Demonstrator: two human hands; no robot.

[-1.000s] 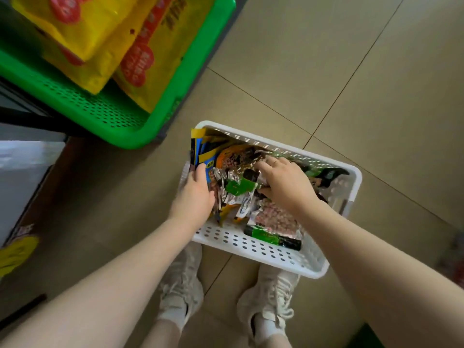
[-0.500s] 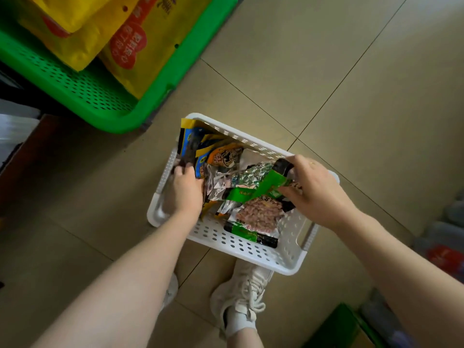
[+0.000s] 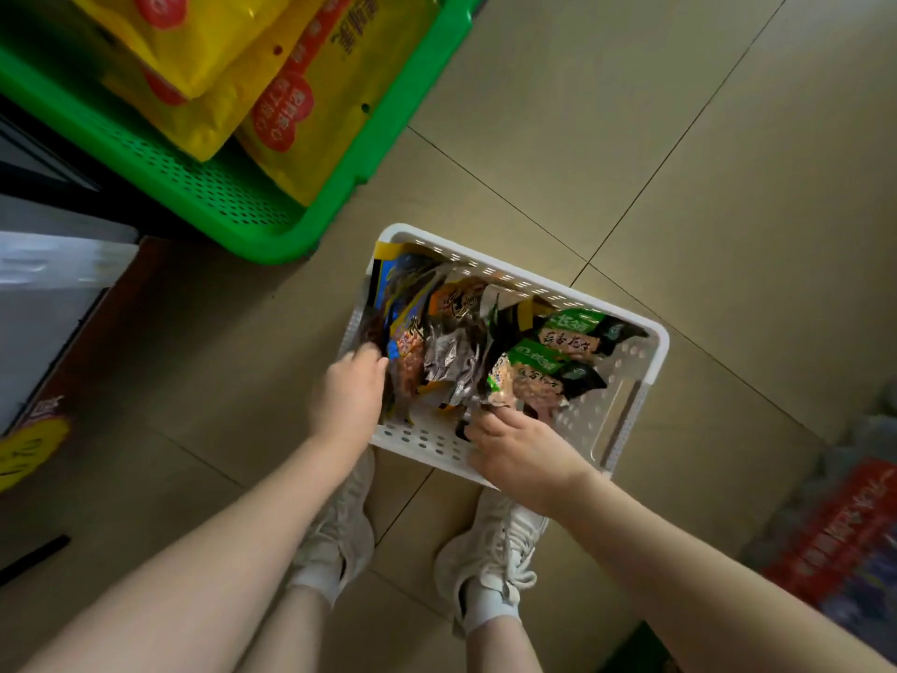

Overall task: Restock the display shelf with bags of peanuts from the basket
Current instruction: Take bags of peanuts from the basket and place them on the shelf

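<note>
A white perforated basket [image 3: 626, 381] sits on the tiled floor [image 3: 679, 162] just ahead of the person's two pale sneakers [image 3: 490, 556], and both hands reach into it. The left hand [image 3: 347, 398] is at the basket's left end, its fingers curled down over the upright packets stacked there, a blue and yellow bag [image 3: 395, 284] among them; whether it truly grips one or only presses against the stack cannot be told. The right hand [image 3: 517, 454] lies over the basket's near rim, thumb and fingertips pinching the lower corner of a green-topped bag of peanuts [image 3: 534, 381], which lies tilted on the heap. A second green-topped bag of peanuts [image 3: 577, 335] lies just behind it, toward the far wall. Crumpled silver packets [image 3: 449, 354] fill the middle between the two hands. To the upper left a green perforated shelf tray [image 3: 204, 187] carries large yellow bags [image 3: 310, 114] with red labels.
</note>
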